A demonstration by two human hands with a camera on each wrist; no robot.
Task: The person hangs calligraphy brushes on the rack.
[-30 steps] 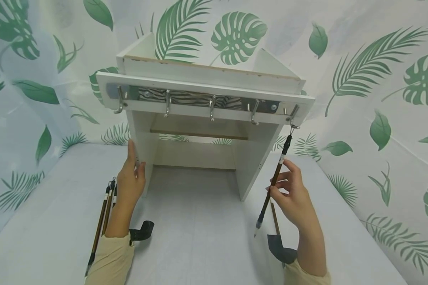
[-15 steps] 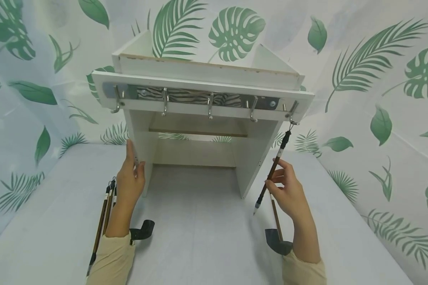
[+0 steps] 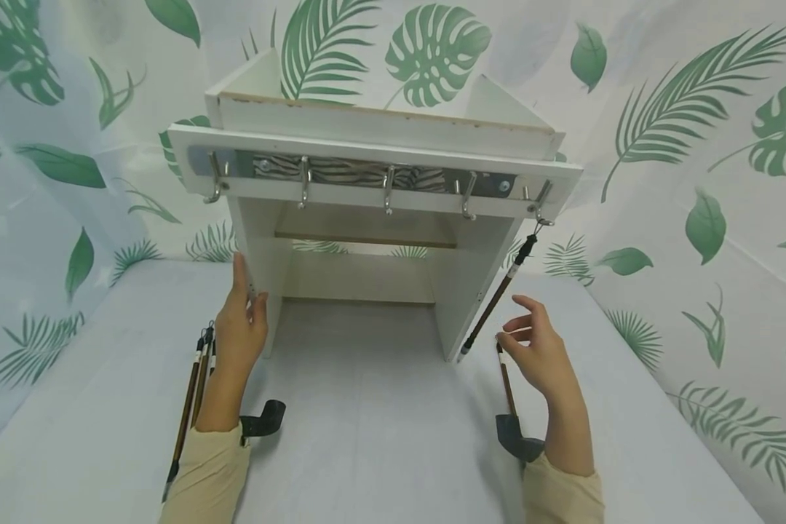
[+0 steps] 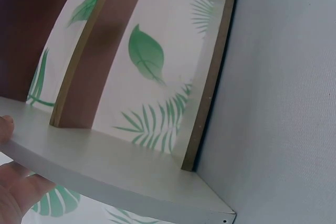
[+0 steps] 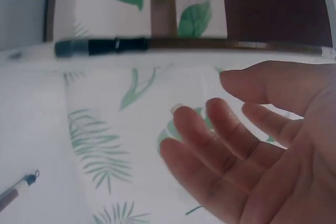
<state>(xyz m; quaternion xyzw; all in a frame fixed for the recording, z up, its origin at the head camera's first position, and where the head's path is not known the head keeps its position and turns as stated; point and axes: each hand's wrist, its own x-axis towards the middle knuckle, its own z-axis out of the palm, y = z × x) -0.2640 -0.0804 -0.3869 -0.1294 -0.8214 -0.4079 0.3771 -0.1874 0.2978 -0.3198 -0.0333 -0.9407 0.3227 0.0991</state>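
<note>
A white shelf unit (image 3: 478,251) bears a hook rail (image 3: 367,149) with several metal hooks across its front. From the far right hook (image 3: 541,207) a dark-handled writing brush (image 3: 495,298) hangs by its loop, slanting down left so its tip lies by the right side panel. My right hand (image 3: 536,353) is beside this brush with nothing in it; the right wrist view shows a gap between the brush (image 5: 199,44) and the loosely bent fingers. My left hand (image 3: 241,327) grips the left side panel's edge, thumb inside, fingers (image 4: 37,187) outside.
Several more brushes (image 3: 188,400) lie on the white table (image 3: 360,437) left of my left forearm. One brush (image 3: 507,386) lies near my right wrist. Black curved pieces (image 3: 262,420) sit at both wrists. Leaf-patterned cloth (image 3: 668,182) surrounds the table.
My right hand has let go of the hanging brush and now stands apart from it. The brush's lower end has swung left and away, toward the side panel. My left hand stays put.
</note>
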